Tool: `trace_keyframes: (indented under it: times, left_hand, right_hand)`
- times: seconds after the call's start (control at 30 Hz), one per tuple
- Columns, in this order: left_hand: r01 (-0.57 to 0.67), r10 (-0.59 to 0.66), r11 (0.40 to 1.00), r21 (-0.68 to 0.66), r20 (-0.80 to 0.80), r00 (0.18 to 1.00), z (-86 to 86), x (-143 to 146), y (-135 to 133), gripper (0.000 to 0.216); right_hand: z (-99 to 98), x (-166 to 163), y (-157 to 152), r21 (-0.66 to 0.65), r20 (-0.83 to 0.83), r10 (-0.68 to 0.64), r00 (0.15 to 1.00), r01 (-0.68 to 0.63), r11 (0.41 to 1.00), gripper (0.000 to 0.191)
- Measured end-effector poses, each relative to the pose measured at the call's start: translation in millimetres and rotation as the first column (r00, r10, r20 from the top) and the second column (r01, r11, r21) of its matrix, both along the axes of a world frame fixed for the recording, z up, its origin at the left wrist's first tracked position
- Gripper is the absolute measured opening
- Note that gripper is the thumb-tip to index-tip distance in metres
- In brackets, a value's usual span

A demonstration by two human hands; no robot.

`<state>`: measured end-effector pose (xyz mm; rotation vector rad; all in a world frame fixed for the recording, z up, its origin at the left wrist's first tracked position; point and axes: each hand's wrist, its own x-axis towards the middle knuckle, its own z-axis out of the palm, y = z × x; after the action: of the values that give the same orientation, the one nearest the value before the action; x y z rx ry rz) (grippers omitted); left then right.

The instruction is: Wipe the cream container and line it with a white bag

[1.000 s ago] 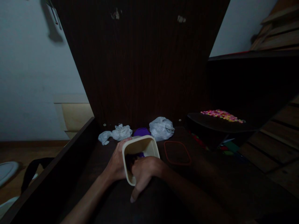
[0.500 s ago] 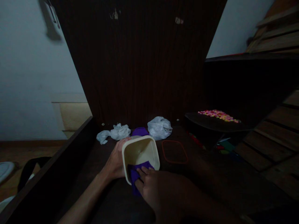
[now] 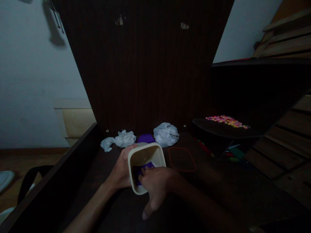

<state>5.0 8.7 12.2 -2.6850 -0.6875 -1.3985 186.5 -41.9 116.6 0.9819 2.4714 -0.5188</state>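
A cream square plastic container (image 3: 159, 155) is tilted with its mouth toward me. My left hand (image 3: 123, 166) is wrapped round its left side, most of the fingers hidden behind it. Inside, a purple cloth (image 3: 148, 165) lies against the lower wall. My right hand (image 3: 155, 184) reaches in at the mouth with its fingers bent onto the cloth, while the thumb sticks out below the rim. Part of the cloth is hidden under the fingers. An orange-red square ring-like lid (image 3: 181, 159) lies just right of the container.
Behind the container are crumpled white plastic bags (image 3: 166, 134) and another purple cloth (image 3: 145, 138). A dark corner shelf (image 3: 218, 131) on the right carries small colourful pieces (image 3: 227, 121). A raised dark edge (image 3: 55, 174) runs along the left, and a tall dark panel (image 3: 148, 71) stands at the back.
The purple cloth, which hung over the container's front rim, is now inside it. My right hand has gone further in and its thumb has swung outward. My left hand keeps its hold.
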Motion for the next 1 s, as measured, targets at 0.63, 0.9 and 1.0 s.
trace_keyframes:
  times: [0.63,0.9,1.0]
  left_hand:
    - [-0.020,0.020,1.000,0.012,-0.063,0.998,4.1,-2.1,-0.9,0.099]
    - [0.002,-0.003,0.999,-0.036,-0.023,1.000,-0.9,-2.1,0.5,0.113]
    - [-0.016,0.015,0.999,-0.045,-0.033,0.999,-1.6,-1.7,0.1,0.113]
  right_hand:
    - [-12.7,2.8,-13.6,0.101,-0.108,0.046,0.993,-0.035,0.994,0.073]
    - [-37.1,6.6,-36.0,0.251,-0.113,-0.065,0.991,0.091,0.964,0.042]
    - [-16.7,13.9,-23.0,0.145,-0.158,0.063,0.985,-0.040,0.989,0.063]
